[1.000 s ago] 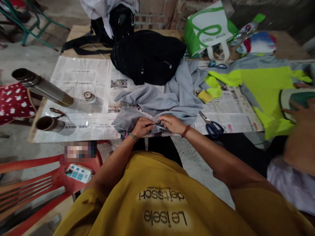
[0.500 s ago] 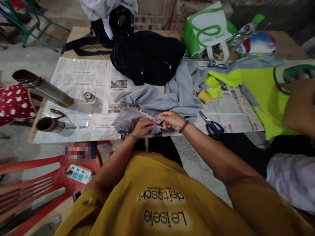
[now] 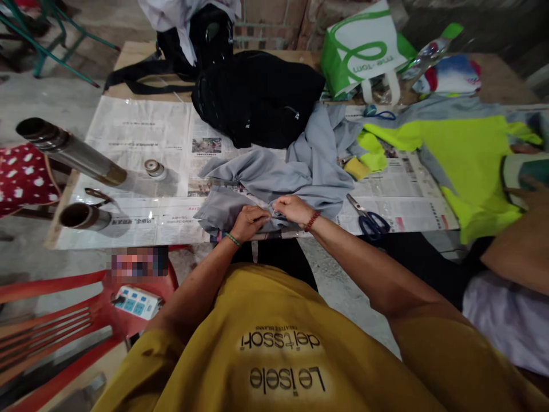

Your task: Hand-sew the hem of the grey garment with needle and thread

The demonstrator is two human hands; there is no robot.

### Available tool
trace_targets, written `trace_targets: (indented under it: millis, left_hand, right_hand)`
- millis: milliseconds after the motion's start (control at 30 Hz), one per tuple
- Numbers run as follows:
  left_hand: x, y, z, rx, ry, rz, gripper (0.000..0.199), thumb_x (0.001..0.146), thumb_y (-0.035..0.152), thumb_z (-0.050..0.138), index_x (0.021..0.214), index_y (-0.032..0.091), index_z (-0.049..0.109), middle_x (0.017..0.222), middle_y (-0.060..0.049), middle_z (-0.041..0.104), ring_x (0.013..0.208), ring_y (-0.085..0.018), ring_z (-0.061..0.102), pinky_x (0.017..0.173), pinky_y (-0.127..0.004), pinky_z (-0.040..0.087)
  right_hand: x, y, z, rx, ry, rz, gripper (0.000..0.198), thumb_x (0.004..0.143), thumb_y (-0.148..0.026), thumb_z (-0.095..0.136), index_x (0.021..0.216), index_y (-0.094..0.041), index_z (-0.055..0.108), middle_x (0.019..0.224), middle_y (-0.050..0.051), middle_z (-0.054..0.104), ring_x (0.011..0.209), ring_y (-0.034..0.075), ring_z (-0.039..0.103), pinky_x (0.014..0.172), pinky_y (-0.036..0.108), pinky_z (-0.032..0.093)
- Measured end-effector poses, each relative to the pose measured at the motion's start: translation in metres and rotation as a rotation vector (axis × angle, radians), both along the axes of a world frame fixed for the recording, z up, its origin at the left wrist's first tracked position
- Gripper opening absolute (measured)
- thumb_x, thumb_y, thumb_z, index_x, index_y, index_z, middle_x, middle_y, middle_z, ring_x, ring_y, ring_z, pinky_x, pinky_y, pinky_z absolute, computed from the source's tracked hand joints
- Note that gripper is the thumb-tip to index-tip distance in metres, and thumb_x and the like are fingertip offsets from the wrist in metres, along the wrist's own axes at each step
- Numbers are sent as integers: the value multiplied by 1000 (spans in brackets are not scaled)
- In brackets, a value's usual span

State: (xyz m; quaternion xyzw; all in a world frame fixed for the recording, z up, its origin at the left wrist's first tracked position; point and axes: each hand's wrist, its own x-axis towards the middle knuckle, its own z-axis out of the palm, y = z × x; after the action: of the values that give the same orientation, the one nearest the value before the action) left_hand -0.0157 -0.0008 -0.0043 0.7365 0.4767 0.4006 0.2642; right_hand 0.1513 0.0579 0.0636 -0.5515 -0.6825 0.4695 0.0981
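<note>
A grey cloth garment [image 3: 274,174] lies crumpled on the newspaper in front of me, its near edge reaching the table's front. With fingers closed, my left hand [image 3: 252,222] pinches a fold of this garment. Close on its right, my right hand [image 3: 294,210] has thumb and forefinger pressed together over the same fold. Something thin and pale shows at those fingertips, too small to name. Dark-handled scissors [image 3: 372,222] rest to the right of my right hand, apart from it.
A black backpack [image 3: 259,97] lies behind the garment. On the left are a steel flask [image 3: 81,154], its cup [image 3: 83,217] and a small lid [image 3: 154,169]. At right, a co-worker's hand holds a green-and-white iron [image 3: 521,174] by a yellow-grey garment [image 3: 465,154].
My right fingers have drawn closer together at the fold, and my right wrist has shifted slightly left. My left hand stays put. The co-worker's iron has moved right, uncovering more yellow cloth.
</note>
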Motion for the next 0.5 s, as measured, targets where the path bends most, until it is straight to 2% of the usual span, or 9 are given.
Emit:
trace_targets:
  millis: [200, 300, 333, 400, 467, 500]
  left_hand:
    - [-1, 1, 2, 9, -90, 15, 17, 88, 27, 59, 82, 17, 71, 75, -2, 70, 71, -13, 62, 75, -26, 46]
    - [-2, 1, 6, -19, -95, 8, 15, 87, 27, 60, 82, 17, 71, 75, -2, 70, 71, -13, 62, 76, -26, 46]
    - [-2, 0, 7, -29, -95, 11, 15, 86, 26, 61, 81, 17, 71, 75, -2, 70, 71, -13, 62, 77, -26, 47]
    - [-2, 0, 9, -44, -98, 24, 14, 85, 25, 61, 80, 17, 71, 74, -1, 70, 72, -13, 63, 77, -26, 47]
    - [-2, -1, 10, -54, -102, 34, 14, 84, 24, 61, 78, 17, 71, 73, -1, 70, 71, -13, 63, 77, -26, 47]
    - [-2, -1, 11, -59, -101, 34, 13, 83, 24, 61, 77, 17, 71, 73, -1, 70, 71, -13, 63, 76, -26, 47]
  right_hand:
    - [-2, -6, 3, 98, -58, 206, 30, 83, -31, 48, 59, -15, 56, 53, -3, 46, 56, 8, 40, 57, 22, 29]
    - [5, -3, 11, 142, -48, 286, 30, 88, -32, 45, 72, -16, 64, 62, -2, 56, 55, 9, 45, 59, 22, 33]
    - [9, -1, 14, 209, -35, 276, 27, 89, -30, 44, 80, -17, 66, 70, -1, 60, 56, 9, 47, 60, 22, 35]
    - [18, 0, 21, 432, 1, 201, 23, 89, -25, 45, 93, -19, 67, 88, 2, 65, 62, 11, 51, 66, 24, 40]
    - [26, -5, 24, 689, 37, 145, 20, 88, -23, 48, 96, -20, 66, 96, 5, 65, 75, 15, 55, 75, 28, 43]
    - [30, -9, 24, 783, 48, 165, 18, 87, -23, 50, 94, -19, 66, 95, 6, 64, 81, 17, 56, 79, 31, 43]
